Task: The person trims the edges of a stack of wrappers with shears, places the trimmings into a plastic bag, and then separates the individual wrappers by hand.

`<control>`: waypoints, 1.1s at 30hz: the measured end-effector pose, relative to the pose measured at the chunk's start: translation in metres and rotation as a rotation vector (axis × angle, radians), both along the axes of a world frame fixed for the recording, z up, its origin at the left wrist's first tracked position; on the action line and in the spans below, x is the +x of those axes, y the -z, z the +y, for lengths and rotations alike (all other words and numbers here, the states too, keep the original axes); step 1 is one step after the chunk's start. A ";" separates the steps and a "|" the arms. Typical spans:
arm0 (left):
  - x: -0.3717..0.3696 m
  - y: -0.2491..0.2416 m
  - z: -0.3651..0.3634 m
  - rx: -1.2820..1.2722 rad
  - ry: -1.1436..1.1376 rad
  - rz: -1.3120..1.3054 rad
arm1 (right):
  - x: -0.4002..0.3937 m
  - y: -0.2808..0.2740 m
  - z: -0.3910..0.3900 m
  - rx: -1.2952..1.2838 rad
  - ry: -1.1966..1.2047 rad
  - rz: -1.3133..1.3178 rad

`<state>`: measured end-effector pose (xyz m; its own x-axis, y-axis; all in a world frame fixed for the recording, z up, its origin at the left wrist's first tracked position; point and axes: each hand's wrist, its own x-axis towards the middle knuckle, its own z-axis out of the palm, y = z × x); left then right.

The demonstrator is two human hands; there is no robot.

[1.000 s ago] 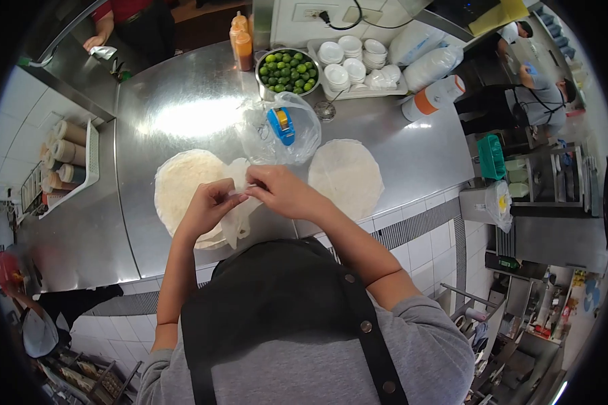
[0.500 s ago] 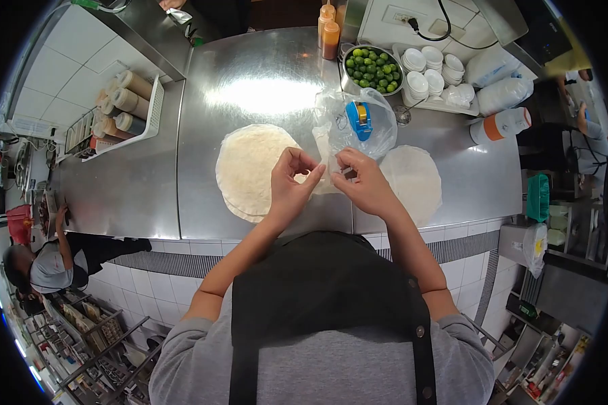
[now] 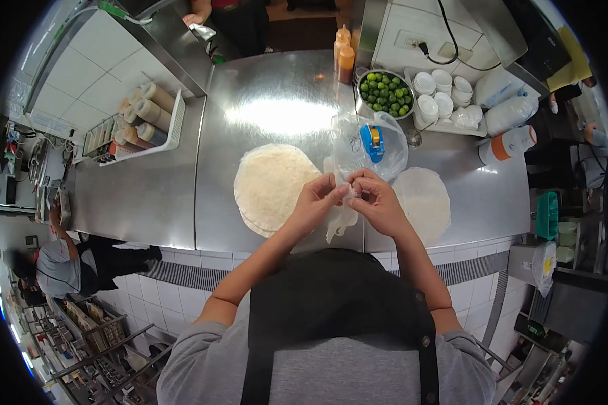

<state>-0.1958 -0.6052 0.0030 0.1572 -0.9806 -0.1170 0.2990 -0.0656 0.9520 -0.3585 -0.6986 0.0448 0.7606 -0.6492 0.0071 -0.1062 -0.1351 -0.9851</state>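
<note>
Thumb and fingers of my left hand [image 3: 317, 202] pinch a thin, pale, crumpled strip [image 3: 342, 223]; whether it is plastic or dough I cannot tell. My right hand [image 3: 380, 202] pinches the same strip, fingertips close against the left ones. Its loose end hangs toward the counter's front edge. Left of my hands lies a stack of flat round tortillas [image 3: 273, 185]. To the right is a paler round sheet [image 3: 422, 199]. Just beyond my fingers, a clear plastic bag [image 3: 344, 138] is spread out, with a blue tape dispenser [image 3: 372, 143] on it.
A metal bowl of limes [image 3: 385, 93] and two sauce bottles [image 3: 344, 57] stand at the back. White cups [image 3: 442, 101] fill a tray at back right, near a white-and-orange bottle [image 3: 508, 145]. A white basket [image 3: 175, 128] holds squeeze bottles. Another person [image 3: 61, 263] works at far left.
The view has shifted, so the counter sits lower and farther right. My hands have come closer together, and more of the pale strip now hangs below them.
</note>
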 end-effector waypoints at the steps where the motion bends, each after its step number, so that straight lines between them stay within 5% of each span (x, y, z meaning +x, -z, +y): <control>1: 0.000 -0.003 0.000 -0.001 0.009 0.000 | 0.001 0.000 -0.002 0.066 0.013 -0.044; 6: 0.001 -0.025 0.001 0.046 0.023 0.146 | 0.000 -0.006 -0.005 0.019 -0.003 0.002; 11: 0.005 -0.013 0.002 -0.025 0.079 0.022 | 0.005 0.002 0.000 -0.051 0.039 -0.012; 13: 0.004 -0.019 0.002 -0.012 0.057 0.061 | 0.004 0.005 0.001 0.177 0.116 -0.037; 26: -0.004 -0.026 -0.001 -0.049 -0.168 0.021 | 0.000 0.003 0.008 0.263 0.274 -0.212; 29: -0.010 -0.023 -0.005 -0.049 -0.237 0.013 | 0.003 0.004 0.011 0.423 0.383 -0.421; 33: -0.021 -0.026 -0.010 -0.040 -0.341 0.030 | 0.009 -0.012 0.013 0.411 0.328 -0.247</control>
